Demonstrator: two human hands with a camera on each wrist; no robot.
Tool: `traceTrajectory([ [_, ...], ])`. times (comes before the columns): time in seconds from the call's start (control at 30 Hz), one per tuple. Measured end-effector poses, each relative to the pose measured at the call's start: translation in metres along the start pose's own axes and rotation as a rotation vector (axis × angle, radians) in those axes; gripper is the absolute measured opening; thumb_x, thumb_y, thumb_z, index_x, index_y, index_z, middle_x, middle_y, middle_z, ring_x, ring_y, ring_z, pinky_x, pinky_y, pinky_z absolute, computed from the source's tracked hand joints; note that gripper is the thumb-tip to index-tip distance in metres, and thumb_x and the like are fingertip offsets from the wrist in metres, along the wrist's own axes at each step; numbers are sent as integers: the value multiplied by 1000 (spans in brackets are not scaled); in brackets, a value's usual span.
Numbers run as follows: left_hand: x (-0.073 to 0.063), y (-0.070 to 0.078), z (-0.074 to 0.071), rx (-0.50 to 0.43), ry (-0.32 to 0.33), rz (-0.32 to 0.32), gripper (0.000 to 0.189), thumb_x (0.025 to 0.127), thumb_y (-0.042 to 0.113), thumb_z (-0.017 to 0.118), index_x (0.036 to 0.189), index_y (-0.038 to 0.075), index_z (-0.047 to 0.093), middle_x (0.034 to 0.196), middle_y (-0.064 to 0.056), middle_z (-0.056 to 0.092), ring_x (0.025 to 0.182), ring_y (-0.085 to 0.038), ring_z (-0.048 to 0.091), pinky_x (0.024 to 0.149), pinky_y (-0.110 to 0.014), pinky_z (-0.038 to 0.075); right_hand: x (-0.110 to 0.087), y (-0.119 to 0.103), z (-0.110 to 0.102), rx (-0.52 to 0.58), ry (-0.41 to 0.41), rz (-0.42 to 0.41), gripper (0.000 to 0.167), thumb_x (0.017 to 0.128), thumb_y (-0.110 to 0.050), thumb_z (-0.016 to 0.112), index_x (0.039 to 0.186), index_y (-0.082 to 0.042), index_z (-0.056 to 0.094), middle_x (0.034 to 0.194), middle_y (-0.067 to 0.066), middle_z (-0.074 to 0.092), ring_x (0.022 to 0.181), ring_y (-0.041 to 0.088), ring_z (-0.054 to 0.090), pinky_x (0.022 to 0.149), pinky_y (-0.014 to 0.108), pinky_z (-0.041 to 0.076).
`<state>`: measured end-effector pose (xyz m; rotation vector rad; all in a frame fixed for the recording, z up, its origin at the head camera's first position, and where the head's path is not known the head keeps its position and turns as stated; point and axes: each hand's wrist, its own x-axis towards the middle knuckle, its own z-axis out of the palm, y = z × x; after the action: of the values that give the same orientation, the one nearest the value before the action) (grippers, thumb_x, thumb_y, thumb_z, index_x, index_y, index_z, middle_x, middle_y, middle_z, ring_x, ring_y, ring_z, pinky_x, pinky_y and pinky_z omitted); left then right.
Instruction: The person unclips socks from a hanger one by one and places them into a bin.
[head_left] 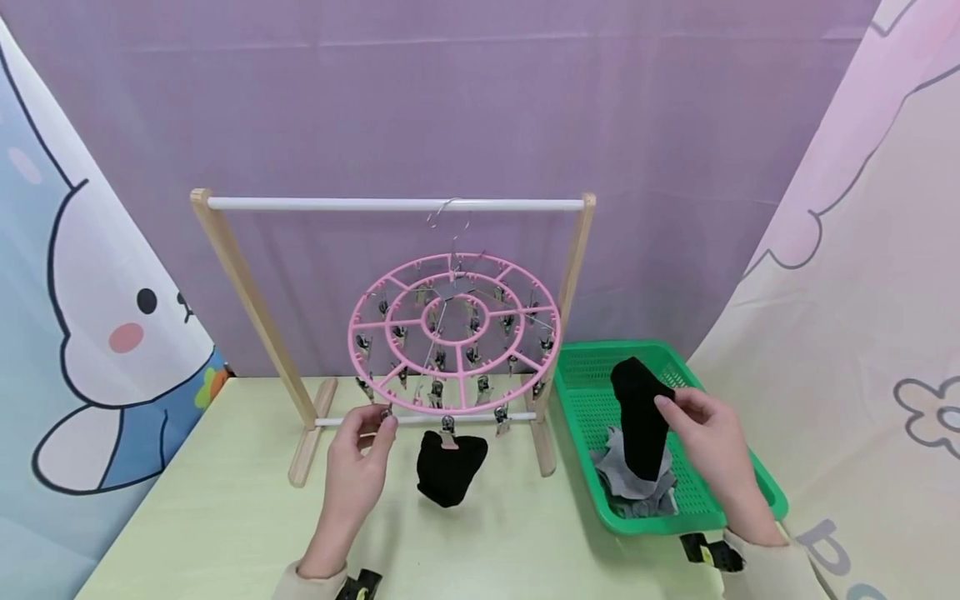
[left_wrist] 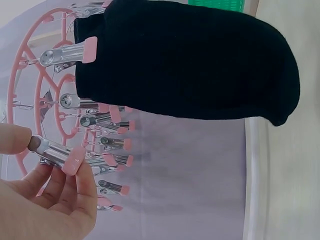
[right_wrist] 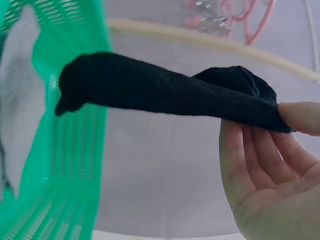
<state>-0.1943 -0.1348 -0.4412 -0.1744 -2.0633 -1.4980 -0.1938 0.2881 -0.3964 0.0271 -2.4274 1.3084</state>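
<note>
In the head view, a round pink clip hanger [head_left: 408, 322] with many metal clips hangs from a white bar. My left hand [head_left: 356, 475] is at its near left rim. The left wrist view shows that hand pinching a pink-tipped metal clip [left_wrist: 57, 154] between thumb and fingers. Beside it, a black sock [head_left: 450, 477] hangs by its cuff from another clip. To the right, my right hand [head_left: 712, 450] pinches a second black sock [head_left: 640, 417] at one end, above a green basket [head_left: 592, 500]. The rest of this sock dangles, and part appears folded in the right wrist view.
Grey cloth [head_left: 633, 479] lies in the basket. The wooden stand's left post [head_left: 251, 304] and right post [head_left: 576, 258] carry the white top bar [head_left: 322, 204]. Below is a pale table [head_left: 225, 517], with a purple curtain [head_left: 450, 100] behind.
</note>
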Motion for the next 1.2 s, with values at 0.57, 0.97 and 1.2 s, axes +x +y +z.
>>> traceTrajectory([
  [0.57,0,-2,-2,9,-6,-4,17,100,7,63,115,-2,66,99,-9,67,90,-10,60,81,-17,50,1,50,16,-305,-38,-137,19,98,-14,68,109,1,73,97,14,74,87,30,68,66,36,55],
  [0.97,-2,-2,-3,-3,-12,2,17,100,7,63,115,-1,66,101,-8,67,92,-10,59,81,-18,49,-11,59,31,-265,-518,-60,21,92,-12,74,111,-3,74,109,11,71,95,28,66,71,37,56],
  [1.2,-2,-2,-1,-20,-11,2,17,100,6,64,114,-2,66,100,-8,67,91,-9,59,82,-17,49,-14,45,33,-269,-566,-124,22,90,2,66,110,-4,73,104,4,70,92,22,65,72,32,55],
])
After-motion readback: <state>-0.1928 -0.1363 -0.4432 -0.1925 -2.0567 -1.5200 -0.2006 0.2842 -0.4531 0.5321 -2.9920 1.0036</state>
